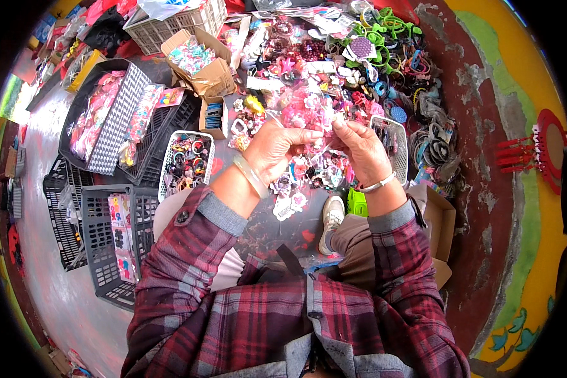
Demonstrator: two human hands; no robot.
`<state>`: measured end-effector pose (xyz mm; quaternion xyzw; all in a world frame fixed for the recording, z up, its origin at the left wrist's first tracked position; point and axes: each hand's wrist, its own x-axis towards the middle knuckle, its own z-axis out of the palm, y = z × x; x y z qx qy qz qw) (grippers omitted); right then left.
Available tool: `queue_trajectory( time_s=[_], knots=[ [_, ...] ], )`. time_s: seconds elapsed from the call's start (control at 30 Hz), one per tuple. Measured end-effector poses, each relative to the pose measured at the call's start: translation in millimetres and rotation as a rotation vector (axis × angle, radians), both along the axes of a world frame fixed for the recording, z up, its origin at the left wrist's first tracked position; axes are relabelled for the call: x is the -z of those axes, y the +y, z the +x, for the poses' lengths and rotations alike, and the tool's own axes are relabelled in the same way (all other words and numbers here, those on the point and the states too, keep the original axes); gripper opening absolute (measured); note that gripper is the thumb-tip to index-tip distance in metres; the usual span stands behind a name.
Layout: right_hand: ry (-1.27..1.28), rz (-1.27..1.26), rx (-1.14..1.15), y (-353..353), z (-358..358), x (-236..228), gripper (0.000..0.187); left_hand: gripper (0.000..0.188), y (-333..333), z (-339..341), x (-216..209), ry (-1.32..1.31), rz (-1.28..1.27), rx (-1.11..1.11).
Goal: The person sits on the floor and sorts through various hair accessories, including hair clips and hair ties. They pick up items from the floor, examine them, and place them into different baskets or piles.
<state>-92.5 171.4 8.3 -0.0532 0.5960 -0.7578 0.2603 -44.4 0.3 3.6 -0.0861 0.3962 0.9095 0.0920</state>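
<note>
Both hands meet over the middle of a heap of small hair accessories (283, 186). Between them is a clear plastic bag (309, 110) with pink flower-like pieces showing through it. My left hand (272, 150), with a pale bangle at the wrist, pinches the bag's near edge between thumb and fingers. My right hand (363, 150), wearing a silver bangle, grips the same edge a little to the right. The bag's contents blend with the pink items behind, so its outline is hard to make out.
White baskets of hair ties stand left (188, 157) and right (394, 142) of the heap. Farther left are a cardboard box (217, 79), a houndstooth-sided box (116, 120) and a grey plastic crate (110, 252). Green bands (381, 38) lie at the far right. An open carton (444, 220) sits near my right forearm.
</note>
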Motion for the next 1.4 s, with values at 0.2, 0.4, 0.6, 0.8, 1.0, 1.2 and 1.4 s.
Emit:
queue_trajectory(
  time_s=[0.2, 0.4, 0.6, 0.8, 1.0, 1.2, 1.4],
  knots=[
    [0.099, 0.017, 0.037, -2, 2, 5, 0.014, 0.021, -7, 1, 12, -0.035, -0.099, 0.093],
    [0.032, -0.028, 0.024, 8, -4, -10, 0.014, 0.025, -15, -1, -11, 0.012, 0.125, 0.088],
    [0.085, 0.022, -0.193, 30, -15, -13, 0.013, 0.025, -46, -2, -33, -0.028, -0.074, 0.251],
    [0.091, 0.079, -0.240, 30, -11, -11, 0.013, 0.025, -45, 4, -25, -0.103, -0.242, 0.415],
    [0.078, -0.018, 0.013, 15, -9, -9, 0.023, 0.020, -45, 5, -8, -0.078, 0.021, 0.297],
    [0.264, 0.095, 0.131, 6, -8, -8, 0.028, 0.023, -38, 4, -10, -0.110, 0.068, 0.203],
    [0.317, 0.095, 0.249, -1, -14, -9, 0.027, 0.028, -37, 7, -18, -0.136, 0.112, 0.162]
  ],
)
